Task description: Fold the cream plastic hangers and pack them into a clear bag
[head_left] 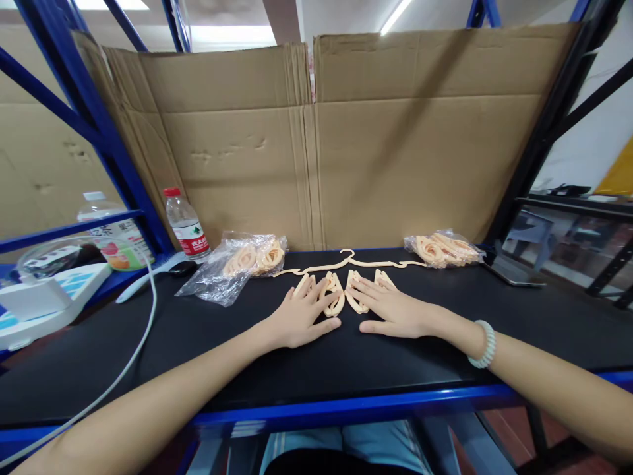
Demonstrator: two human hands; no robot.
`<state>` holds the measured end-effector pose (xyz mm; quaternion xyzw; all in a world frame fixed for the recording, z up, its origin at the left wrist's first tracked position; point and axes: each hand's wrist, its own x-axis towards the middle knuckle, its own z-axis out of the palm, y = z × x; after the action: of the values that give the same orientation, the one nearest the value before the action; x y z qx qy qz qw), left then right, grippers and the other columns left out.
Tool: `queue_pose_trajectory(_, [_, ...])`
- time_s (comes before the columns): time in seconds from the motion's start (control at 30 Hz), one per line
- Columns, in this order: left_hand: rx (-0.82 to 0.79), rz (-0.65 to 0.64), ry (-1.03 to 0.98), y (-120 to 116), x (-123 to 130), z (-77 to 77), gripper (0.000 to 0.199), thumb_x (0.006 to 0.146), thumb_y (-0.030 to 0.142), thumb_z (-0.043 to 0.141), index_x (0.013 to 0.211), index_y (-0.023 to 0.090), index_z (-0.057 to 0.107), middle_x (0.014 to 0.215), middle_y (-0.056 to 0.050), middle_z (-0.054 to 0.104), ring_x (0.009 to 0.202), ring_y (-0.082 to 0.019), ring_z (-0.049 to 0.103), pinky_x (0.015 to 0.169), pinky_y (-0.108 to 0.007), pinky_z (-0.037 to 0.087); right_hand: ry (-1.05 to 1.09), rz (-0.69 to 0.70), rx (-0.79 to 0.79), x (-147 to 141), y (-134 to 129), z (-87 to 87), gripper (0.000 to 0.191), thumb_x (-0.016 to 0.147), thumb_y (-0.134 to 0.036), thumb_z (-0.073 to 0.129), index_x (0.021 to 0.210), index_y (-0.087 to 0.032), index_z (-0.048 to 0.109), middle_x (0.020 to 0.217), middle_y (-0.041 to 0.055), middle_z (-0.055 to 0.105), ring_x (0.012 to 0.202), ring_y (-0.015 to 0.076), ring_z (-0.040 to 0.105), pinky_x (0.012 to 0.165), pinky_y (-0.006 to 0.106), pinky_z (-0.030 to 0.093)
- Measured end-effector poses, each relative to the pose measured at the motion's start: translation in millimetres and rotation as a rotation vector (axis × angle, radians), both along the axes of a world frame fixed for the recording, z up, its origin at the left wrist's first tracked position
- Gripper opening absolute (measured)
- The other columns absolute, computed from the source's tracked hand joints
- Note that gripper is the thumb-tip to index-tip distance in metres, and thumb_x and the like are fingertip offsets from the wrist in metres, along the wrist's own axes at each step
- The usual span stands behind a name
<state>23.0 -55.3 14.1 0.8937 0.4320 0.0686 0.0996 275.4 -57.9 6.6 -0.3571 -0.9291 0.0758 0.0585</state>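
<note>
My left hand (305,316) lies flat with fingers spread over cream plastic pieces (334,300) on the black tabletop. To its right, my right hand (393,309) rests the same way on a matching set of cream pieces (357,303). Both sets are partly hidden under my fingers, so I cannot tell how many pieces there are. Just beyond my fingertips lies a cream clothes hanger (326,267), its hook pointing away from me. Neither hand is closed around anything.
Clear plastic bags with cream parts lie at the back left (270,254) and back right (440,249). A red-capped water bottle (186,224) stands left, near a white cable (143,330) and a power strip (93,287). A cardboard wall (237,158) closes the back.
</note>
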Motion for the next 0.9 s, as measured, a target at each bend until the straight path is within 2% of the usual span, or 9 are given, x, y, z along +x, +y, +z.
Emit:
queue_pose_trajectory(0.13, [0.07,0.022,-0.104,7,9,-6.8,0.059,0.087,0.059,0.044,0.14,0.035,0.037,0.153,-0.007,0.022,0.14,-0.04,0.006,0.104,-0.068,0.007,0.049,-0.014,-0.018,5,7,3.0,0.075,0.093,-0.06,0.037,0.148,-0.014,0.018,0.152,0.0125,0.014,0.141,0.029,0.006,0.112,0.056,0.007])
queue_pose_trajectory(0.23, [0.141,0.071,-0.252,12,6,-5.1,0.055,0.088,0.054,0.044,0.138,0.031,0.04,0.15,-0.008,0.03,0.139,-0.035,0.016,0.108,-0.062,0.008,0.255,-0.058,0.108,18,26,9.6,0.057,0.097,-0.048,0.033,0.144,-0.015,0.034,0.146,0.0124,0.035,0.135,0.0265,0.029,0.111,0.049,0.024])
queue_pose_trajectory(0.3, [0.209,0.095,-0.396,18,0,-0.2,0.049,0.089,0.049,0.044,0.131,0.025,0.049,0.141,-0.011,0.043,0.133,-0.03,0.031,0.11,-0.052,0.018,0.398,-0.165,0.271,37,46,12.0,0.046,0.097,-0.039,0.036,0.134,-0.015,0.049,0.131,0.013,0.053,0.122,0.0264,0.047,0.103,0.046,0.037])
queue_pose_trajectory(0.37, [0.224,0.135,-0.584,25,-7,6.6,0.039,0.087,0.044,0.048,0.116,0.02,0.06,0.124,-0.011,0.057,0.119,-0.027,0.048,0.105,-0.043,0.03,0.421,-0.278,0.383,59,68,8.8,0.037,0.093,-0.03,0.042,0.123,-0.015,0.058,0.113,0.0127,0.064,0.106,0.0277,0.057,0.095,0.047,0.044])
queue_pose_trajectory(0.43, [0.169,0.246,-0.803,33,-13,13.7,0.03,0.082,0.04,0.053,0.1,0.019,0.065,0.107,-0.009,0.064,0.105,-0.025,0.056,0.097,-0.038,0.039,0.362,-0.344,0.42,79,86,-0.2,0.035,0.089,-0.024,0.046,0.121,-0.013,0.059,0.112,0.0138,0.064,0.105,0.0289,0.057,0.094,0.048,0.044])
queue_pose_trajectory(0.5, [0.111,0.367,-1.018,40,-18,19.9,0.023,0.076,0.036,0.056,0.087,0.018,0.066,0.096,-0.007,0.066,0.095,-0.023,0.058,0.088,-0.034,0.043,0.266,-0.338,0.408,90,99,-11.8,0.036,0.089,-0.021,0.047,0.122,-0.01,0.058,0.114,0.0159,0.062,0.108,0.0295,0.055,0.095,0.046,0.044])
queue_pose_trajectory(0.63, [-0.043,0.557,-1.357,46,-23,27.3,0.019,0.062,0.027,0.061,0.076,0.015,0.063,0.082,-0.004,0.064,0.075,-0.015,0.058,0.066,-0.024,0.043,0.177,-0.316,0.363,88,110,-26.5,0.03,0.092,-0.023,0.046,0.112,-0.01,0.064,0.106,0.0159,0.062,0.1,0.027,0.056,0.089,0.041,0.046])
queue_pose_trajectory(0.8, [-0.185,0.655,-1.462,43,-22,26.6,0.022,0.054,0.023,0.063,0.074,0.015,0.059,0.077,-0.002,0.063,0.062,-0.01,0.056,0.057,-0.021,0.042,0.343,-0.355,0.302,79,108,-23.6,0.018,0.088,-0.027,0.051,0.082,-0.015,0.064,0.082,0.009,0.062,0.078,0.022,0.058,0.074,0.034,0.048])
queue_pose_trajectory(0.9, [-0.212,0.653,-1.484,41,-22,25.1,0.023,0.054,0.022,0.064,0.075,0.015,0.059,0.077,-0.002,0.063,0.059,-0.009,0.056,0.057,-0.021,0.043,0.397,-0.389,0.286,81,105,-19.2,0.015,0.088,-0.024,0.048,0.082,-0.016,0.059,0.079,0.0073,0.063,0.072,0.0202,0.059,0.067,0.031,0.047])
